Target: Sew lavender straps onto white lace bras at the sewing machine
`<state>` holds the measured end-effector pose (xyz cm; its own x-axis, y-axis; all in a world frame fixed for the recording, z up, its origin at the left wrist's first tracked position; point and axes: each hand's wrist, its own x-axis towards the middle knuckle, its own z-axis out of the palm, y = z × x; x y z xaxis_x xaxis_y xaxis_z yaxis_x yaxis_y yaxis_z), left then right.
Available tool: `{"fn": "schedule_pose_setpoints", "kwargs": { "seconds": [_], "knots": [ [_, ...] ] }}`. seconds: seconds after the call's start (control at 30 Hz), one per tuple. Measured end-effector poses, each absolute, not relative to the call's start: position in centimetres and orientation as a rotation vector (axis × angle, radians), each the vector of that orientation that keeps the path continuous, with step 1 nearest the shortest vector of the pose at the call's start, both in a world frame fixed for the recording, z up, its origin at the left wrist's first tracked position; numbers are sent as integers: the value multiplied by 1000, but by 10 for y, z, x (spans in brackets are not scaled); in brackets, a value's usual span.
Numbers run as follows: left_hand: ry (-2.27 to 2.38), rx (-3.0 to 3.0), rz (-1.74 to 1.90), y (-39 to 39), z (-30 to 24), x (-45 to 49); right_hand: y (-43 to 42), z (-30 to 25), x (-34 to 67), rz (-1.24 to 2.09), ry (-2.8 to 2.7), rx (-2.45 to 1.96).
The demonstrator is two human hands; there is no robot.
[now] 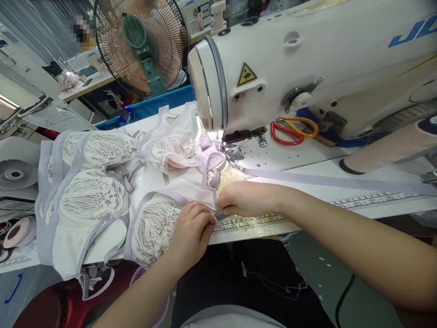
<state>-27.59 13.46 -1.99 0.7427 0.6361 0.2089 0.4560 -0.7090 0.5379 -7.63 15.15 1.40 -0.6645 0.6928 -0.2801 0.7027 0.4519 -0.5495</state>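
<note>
A white lace bra [157, 223] with lilac edging lies on the sewing table, one part of it reaching up toward the needle area. My left hand [195, 228] is closed on the edge of this bra beside its lace cup. Close by, my right hand [239, 198] pinches the end of the bra's side band, fingertips nearly meeting the left ones. What exactly lies between the right fingertips is partly hidden. Above the hands stands the sewing machine [235, 91], its lamp lighting the presser foot [235, 153]. A lilac elastic band [327, 181] runs from the right to the foot.
More lace bras [92, 196] are stacked at the left. Red- and orange-handled scissors [293, 130] lie under the machine arm. A ruler strip [252, 222] follows the table's front edge. Behind stand a fan [143, 45] and a blue cloth bin [160, 104]; a thread cone [385, 148] is right.
</note>
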Motion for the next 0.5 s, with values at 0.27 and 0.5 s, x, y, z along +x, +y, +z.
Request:
{"fn": "schedule_pose_setpoints", "kwargs": {
  "seconds": [0.27,0.5],
  "knots": [
    [843,2496,505,135,-20,-275,136,7,-76,-1018,2665,1400],
    [833,2513,553,134,-20,-276,121,6,-73,-1049,2617,1564]
  ]
}}
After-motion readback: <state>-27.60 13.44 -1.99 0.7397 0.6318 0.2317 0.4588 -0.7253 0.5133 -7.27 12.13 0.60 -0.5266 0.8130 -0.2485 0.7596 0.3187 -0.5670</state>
